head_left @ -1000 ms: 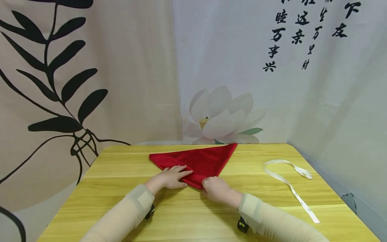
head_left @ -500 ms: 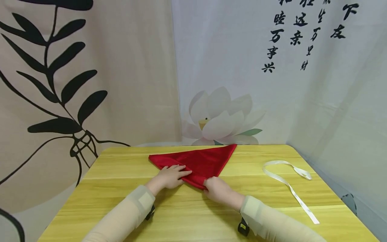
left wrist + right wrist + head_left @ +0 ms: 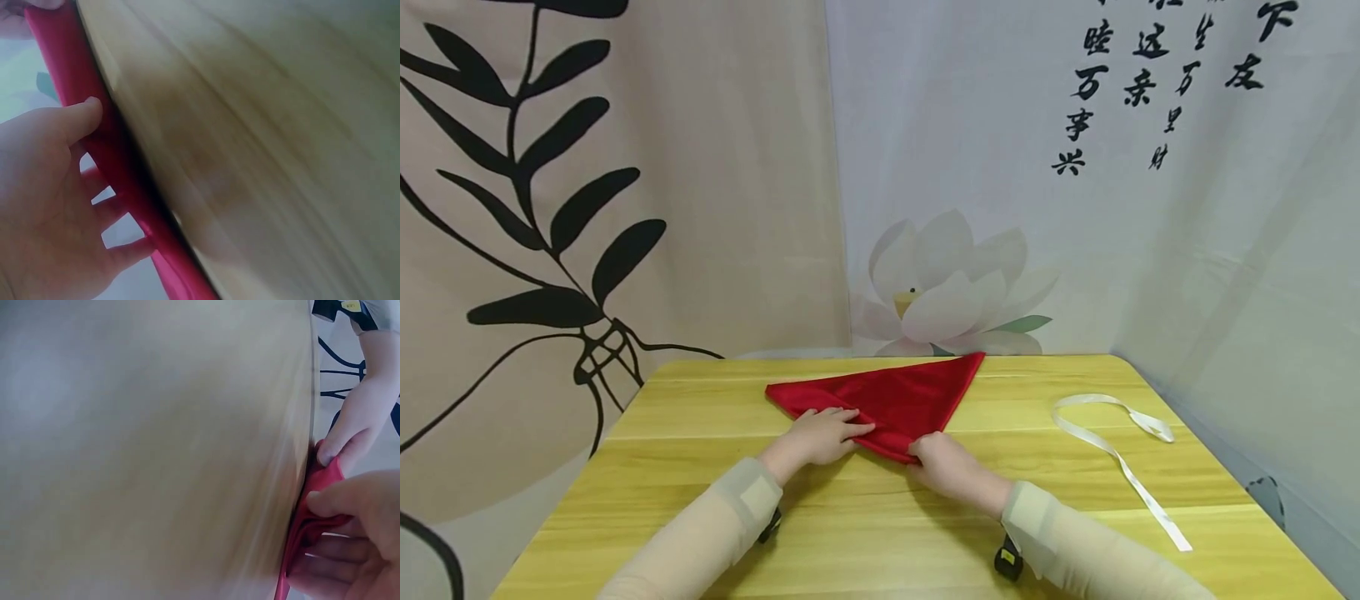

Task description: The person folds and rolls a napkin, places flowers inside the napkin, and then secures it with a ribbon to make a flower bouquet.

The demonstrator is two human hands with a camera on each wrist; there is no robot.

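Observation:
A red cloth, folded into a roughly triangular shape, lies across the middle of the table. On its near left edge rests my left hand, fingers spread and straight. The left wrist view shows that hand's thumb and fingertips lying along a folded strip of the cloth. My right hand pinches the cloth's near right corner. In the right wrist view, the thumb of my right hand presses over bunched folds of cloth, with the fingers on the far side; some of the fingertips are hidden.
A white ribbon lies in a loose curve on the right of the wooden table. Behind the table's far edge hangs a printed curtain with leaves, a lotus and writing.
My right hand has shifted slightly right and away from me, its grip now showing a pinch on the cloth's near corner, which moved along. The left hand has barely moved.

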